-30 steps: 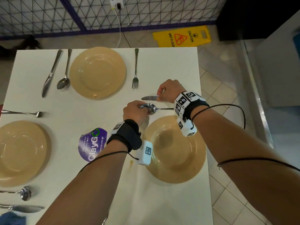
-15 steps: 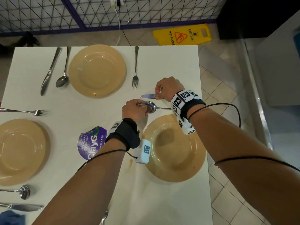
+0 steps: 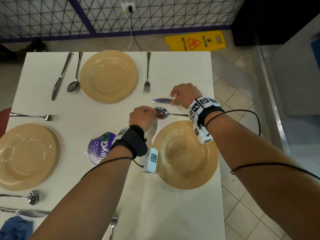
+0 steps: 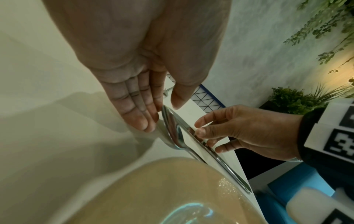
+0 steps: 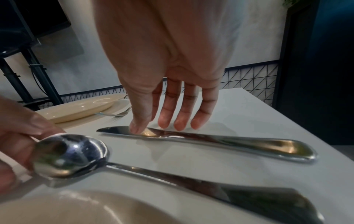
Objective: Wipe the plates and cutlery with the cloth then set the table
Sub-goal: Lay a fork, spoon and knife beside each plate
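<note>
A spoon (image 3: 162,113) and a knife (image 3: 161,100) lie side by side on the white table (image 3: 173,213), just beyond the right beige plate (image 3: 185,153). My left hand (image 3: 152,111) pinches the tip of the spoon's bowl (image 5: 67,154) between thumb and fingers. My right hand (image 3: 173,99) hovers over the knife (image 5: 210,139); its thumb tip presses on the blade and its straight fingers (image 5: 180,124) touch down just behind it. A blue cloth (image 3: 13,227) sits at the table's near left corner, away from both hands.
Two more beige plates, far (image 3: 108,76) and left (image 3: 26,156), each have a fork, spoon and knife beside them. Another fork (image 3: 113,224) lies near the front edge. A purple sticker (image 3: 100,148) marks the middle. A yellow wet-floor sign (image 3: 194,40) lies on the floor beyond.
Hardly anything differs. Both hands stay at the spoon and knife beyond the right plate, and only the view has shifted slightly.
</note>
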